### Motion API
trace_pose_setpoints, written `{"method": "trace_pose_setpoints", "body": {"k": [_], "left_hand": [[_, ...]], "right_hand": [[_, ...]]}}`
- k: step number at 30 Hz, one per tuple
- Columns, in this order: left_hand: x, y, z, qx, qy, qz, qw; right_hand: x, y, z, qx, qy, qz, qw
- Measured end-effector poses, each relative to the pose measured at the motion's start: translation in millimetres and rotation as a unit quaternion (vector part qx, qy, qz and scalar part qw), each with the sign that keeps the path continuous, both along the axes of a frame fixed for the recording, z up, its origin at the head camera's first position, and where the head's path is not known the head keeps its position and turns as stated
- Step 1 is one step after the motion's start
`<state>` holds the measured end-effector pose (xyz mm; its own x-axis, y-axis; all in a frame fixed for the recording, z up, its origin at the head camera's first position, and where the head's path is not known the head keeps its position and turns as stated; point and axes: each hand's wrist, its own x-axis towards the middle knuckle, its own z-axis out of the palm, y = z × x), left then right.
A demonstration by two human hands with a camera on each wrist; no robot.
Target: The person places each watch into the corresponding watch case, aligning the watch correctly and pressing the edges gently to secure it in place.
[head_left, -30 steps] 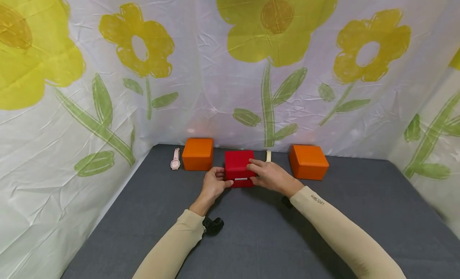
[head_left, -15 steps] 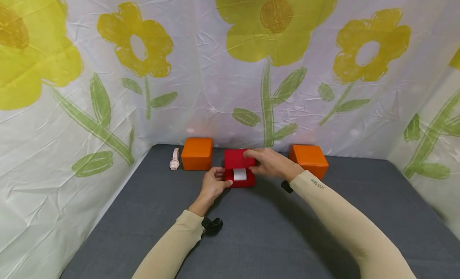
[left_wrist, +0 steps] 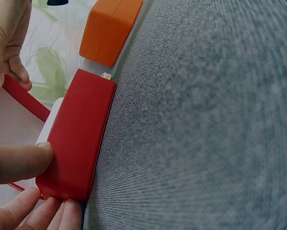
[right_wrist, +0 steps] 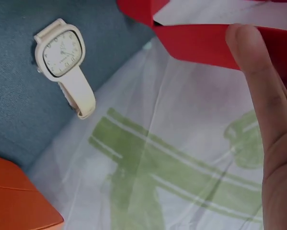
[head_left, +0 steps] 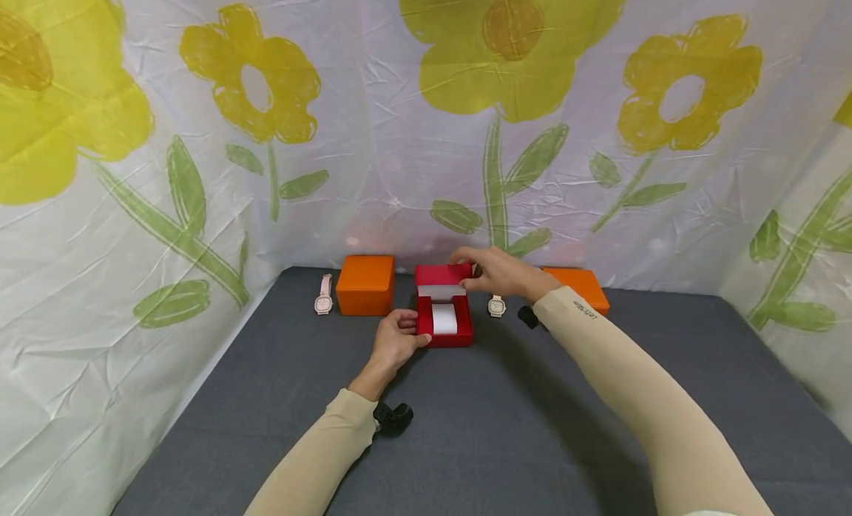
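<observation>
A small red box (head_left: pixel 444 331) stands open on the grey table (head_left: pixel 506 427), its lid (head_left: pixel 442 274) tipped up toward the back and a white cushion (head_left: pixel 444 318) showing inside. My left hand (head_left: pixel 414 335) grips the base at its front left corner; in the left wrist view the thumb (left_wrist: pixel 18 160) presses on the base (left_wrist: pixel 78 139). Reaching over from the right, my right hand (head_left: pixel 470 276) pinches the raised lid, and the right wrist view shows a finger (right_wrist: pixel 258 72) against the lid (right_wrist: pixel 220 33). A cream watch (head_left: pixel 495 305) lies just right of the box.
An orange box (head_left: pixel 364 284) sits left of the red one, with a pink watch (head_left: pixel 323 296) beside it. A second orange box (head_left: pixel 580 282) lies behind my right forearm. A flowered cloth backdrop (head_left: pixel 426 168) closes in the back and both sides.
The red box went from closed to open: my right hand lifted the lid up and back. The cream watch came into view. My left hand stayed on the base.
</observation>
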<state>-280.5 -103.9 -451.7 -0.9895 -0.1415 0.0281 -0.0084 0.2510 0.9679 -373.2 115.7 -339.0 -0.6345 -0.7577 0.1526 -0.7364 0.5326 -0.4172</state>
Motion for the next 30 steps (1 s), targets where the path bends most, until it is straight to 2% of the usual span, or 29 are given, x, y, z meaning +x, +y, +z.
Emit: {"method": "trace_pose_setpoints", "body": {"k": [14, 30], "left_hand": [[0.7, -1, -1.4, 0.005, 0.004, -0.008, 0.9999], [-0.4, 0, -1.8, -0.006, -0.002, -0.001, 1.0]], "right_hand": [[-13.3, -2, 2.3, -0.046, -0.02, -0.062, 0.997], [-25.3, -7, -1.4, -0.079, -0.041, -0.094, 0.992]]}}
